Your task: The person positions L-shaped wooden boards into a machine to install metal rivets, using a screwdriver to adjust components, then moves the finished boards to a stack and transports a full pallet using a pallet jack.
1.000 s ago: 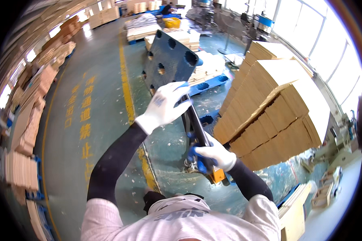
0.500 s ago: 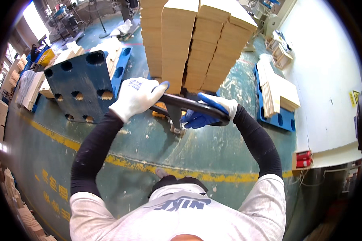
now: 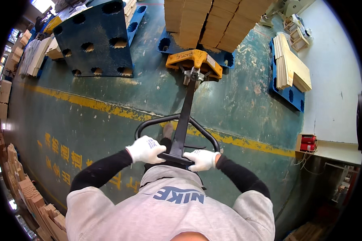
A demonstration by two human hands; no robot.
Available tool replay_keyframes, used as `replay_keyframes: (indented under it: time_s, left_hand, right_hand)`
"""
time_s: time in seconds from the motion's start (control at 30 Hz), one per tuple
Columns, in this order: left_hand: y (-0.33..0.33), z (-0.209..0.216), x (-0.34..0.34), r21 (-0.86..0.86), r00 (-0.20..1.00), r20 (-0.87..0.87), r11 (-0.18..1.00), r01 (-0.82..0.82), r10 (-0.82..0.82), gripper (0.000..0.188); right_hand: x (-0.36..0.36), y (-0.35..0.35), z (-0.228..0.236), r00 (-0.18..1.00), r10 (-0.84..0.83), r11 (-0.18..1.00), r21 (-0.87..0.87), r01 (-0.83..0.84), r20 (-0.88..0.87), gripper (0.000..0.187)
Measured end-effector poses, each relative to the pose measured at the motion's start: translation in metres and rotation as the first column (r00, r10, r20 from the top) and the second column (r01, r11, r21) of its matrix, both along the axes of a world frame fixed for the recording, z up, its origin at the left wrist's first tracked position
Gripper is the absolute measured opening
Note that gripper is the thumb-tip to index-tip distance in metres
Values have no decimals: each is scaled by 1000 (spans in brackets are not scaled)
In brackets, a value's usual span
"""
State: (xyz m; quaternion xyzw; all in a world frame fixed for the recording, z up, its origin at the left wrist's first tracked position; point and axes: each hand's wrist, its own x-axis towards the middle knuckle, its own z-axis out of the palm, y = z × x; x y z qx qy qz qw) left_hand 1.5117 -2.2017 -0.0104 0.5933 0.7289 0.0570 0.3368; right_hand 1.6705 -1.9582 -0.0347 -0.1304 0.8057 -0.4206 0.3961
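Note:
Both hands wear white work gloves and grip the black loop handle (image 3: 207, 133) of a yellow pallet jack (image 3: 194, 59). My left hand (image 3: 147, 150) is wrapped round the handle's near bar, left of its shaft (image 3: 185, 116). Just right of the shaft, my right hand (image 3: 201, 160) closes on the same bar. The handle is tilted down toward my waist. At the jack's far side, tall stacks of cut wooden boards (image 3: 221, 24) stand on a blue plastic pallet (image 3: 165, 43). The jack's forks are hidden under the load.
A blue pallet (image 3: 98, 42) stands on edge at the far left. Boards (image 3: 284, 64) lie on another blue pallet (image 3: 288, 94) by the right wall. Red extinguishers (image 3: 308, 143) sit in a box there. Wooden pieces (image 3: 32, 193) pile up at the left rim. A yellow line (image 3: 88, 102) crosses the floor.
The handle has swung down from its raised position toward my waist, with both hands on it. The jack's yellow body has come into view, and the stacks sit higher in the picture.

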Motion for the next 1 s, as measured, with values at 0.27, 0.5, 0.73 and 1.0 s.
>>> replay_keyframes:
  time_s: [0.27, 0.5, 0.73, 1.0]
  left_hand:
    - [55, 61, -45, 443, 927, -320, 896, -37, 196, 32]
    - [-17, -34, 54, 192, 973, -186, 976, -101, 137, 30]
    - [-1, -16, 48, 179, 960, -215, 973, -143, 181, 30]
    - [1, -7, 53, 183, 928, -310, 971, -156, 207, 28]
  right_hand:
    - [-25, 27, 98, 670, -139, 766, 350, 540, -730, 32]
    - [70, -63, 0, 809, -263, 658, 516, 549, -526, 40]
    - [40, 6, 196, -162, -281, 669, -314, 673, -946, 34]
    - [169, 21, 369, -696, 225, 810, -266, 523, -682, 35]
